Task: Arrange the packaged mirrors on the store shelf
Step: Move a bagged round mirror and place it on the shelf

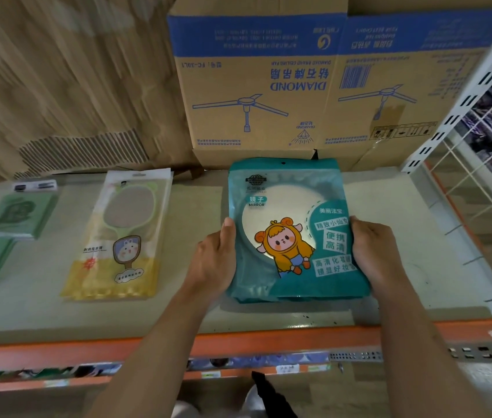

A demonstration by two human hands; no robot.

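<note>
While left hand (215,260) and right hand (373,254) grip its sides | teal mirror pack (287,206) | on shelf (389,212)

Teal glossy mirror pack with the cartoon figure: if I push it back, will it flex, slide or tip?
Probably stiff: the teal glossy mirror pack lies flat around a round disc. Its shiny film likely slides easily on the smooth grey shelf. Layered edges at its near end suggest a stack that may shear apart.
</note>
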